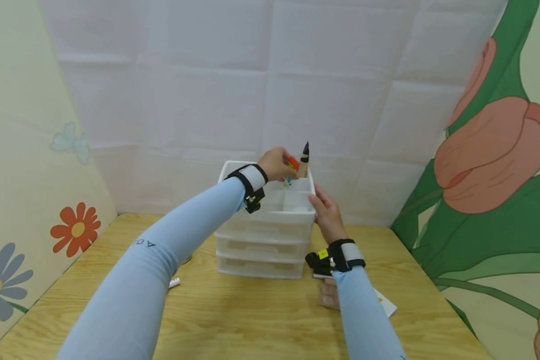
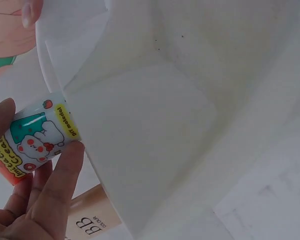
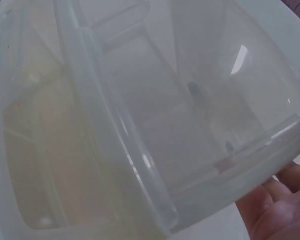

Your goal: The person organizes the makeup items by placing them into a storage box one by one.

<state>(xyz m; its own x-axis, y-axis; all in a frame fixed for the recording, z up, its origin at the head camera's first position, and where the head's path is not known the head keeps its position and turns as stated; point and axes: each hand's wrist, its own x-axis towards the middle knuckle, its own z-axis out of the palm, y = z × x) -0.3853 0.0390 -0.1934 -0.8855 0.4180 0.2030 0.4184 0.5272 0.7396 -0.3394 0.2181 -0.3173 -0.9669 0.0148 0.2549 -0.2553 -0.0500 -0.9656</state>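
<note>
My left hand [image 1: 275,164] is over the top tray of a white plastic drawer organizer [image 1: 265,231]. It pinches a small cream tube [image 2: 40,140] with an orange end and a cartoon bear, close to a divider wall. Beside that hand, a beige BB cream tube [image 2: 97,212] with a dark pointed top stands in the tray's right side. My right hand [image 1: 327,210] holds the organizer's front right corner, thumb at the rim and fingers along the side. From the right wrist view, the fingers [image 3: 285,205] lie at the edge of the translucent drawers.
The organizer stands on a wooden table [image 1: 234,320]. Left of it lies a small white item [image 1: 174,283], partly behind the left sleeve. Near the right forearm are a clear pinkish object [image 1: 328,294] and a white flat item [image 1: 387,304]. A white cloth [image 1: 198,100] hangs behind.
</note>
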